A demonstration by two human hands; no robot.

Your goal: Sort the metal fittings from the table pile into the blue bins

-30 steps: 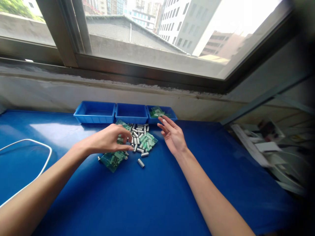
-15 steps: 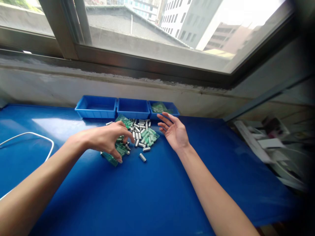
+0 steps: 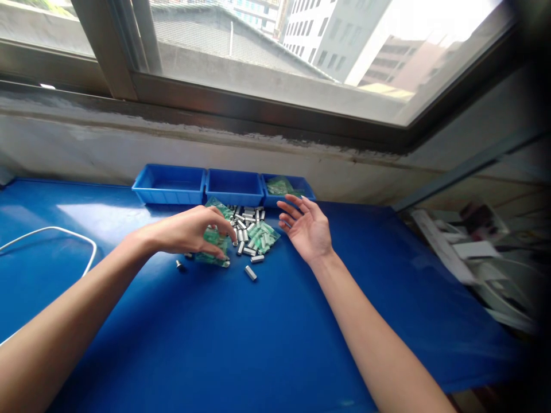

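Observation:
My left hand [image 3: 196,229] arches over a green translucent packet [image 3: 212,258] on the blue table, its thumb and fingers closed round the packet and partly hiding it. Beyond it, another green packet [image 3: 218,206] leans by the bins. Short silver metal cylinders [image 3: 240,234] lie in a heap to the right of that hand, with a third green packet [image 3: 263,236] among them. One silver cylinder [image 3: 250,273] lies apart, nearer to me. A small screw-like piece [image 3: 179,265] sits below my left wrist. My right hand [image 3: 307,229], palm turned up and fingers loosely spread, is open and holds nothing.
Three blue bins [image 3: 170,195] stand in a row along the wall; the right bin [image 3: 309,198] contains green packets. A white cable [image 3: 55,228] curves over the table's left side. Behind rises a window frame [image 3: 258,106]. White items [image 3: 473,250] are at the far right.
My left hand has shifted the green packet away from me and slightly right, exposing the screw-like piece. My right hand has barely moved.

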